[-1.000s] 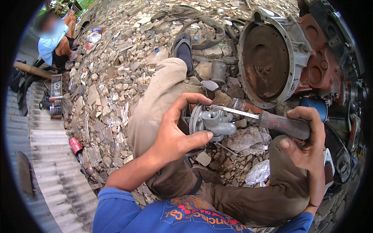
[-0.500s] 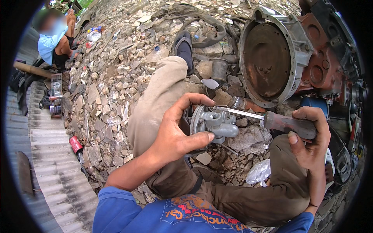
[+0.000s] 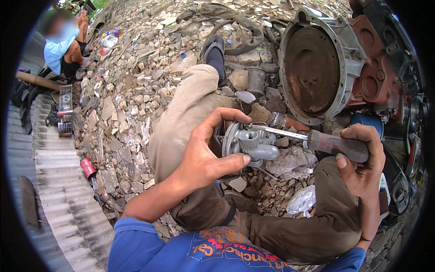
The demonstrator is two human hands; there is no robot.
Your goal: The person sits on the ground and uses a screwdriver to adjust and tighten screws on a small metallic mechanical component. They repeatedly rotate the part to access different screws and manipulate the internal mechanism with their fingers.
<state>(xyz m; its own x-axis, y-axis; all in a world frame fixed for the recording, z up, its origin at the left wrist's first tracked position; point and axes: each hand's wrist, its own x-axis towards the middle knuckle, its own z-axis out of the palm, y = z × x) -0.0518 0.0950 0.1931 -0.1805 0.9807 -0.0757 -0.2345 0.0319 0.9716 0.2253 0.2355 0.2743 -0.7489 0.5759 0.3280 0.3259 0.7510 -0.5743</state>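
- Pale corrugated sheets run along the left edge, with a seated person in a light blue shirt beyond their far end.
- A red can lies on its side just beside the sheets, where the broken-stone ground begins.
- The left hand grasps a grey cast-metal housing, index finger curled over its top and thumb pressed along its near side.
- That housing is held up over the rubble in front of the person's body, its round flange toward the left palm, a threaded port facing up and a rounded stub pointing right.
- A screwdriver slants in from the right, its bare shaft reaching the housing's upper edge near the left index fingertip; whether the tip touches cannot be told.
- Below the shaft, crumpled sheeting and a clear plastic bag lie on the stones.
- Above it stands a metal bell housing with a rusty disc inside, joined to a reddish engine block.
- The right hand grips the screwdriver's dark handle between bent fingers and thumb.
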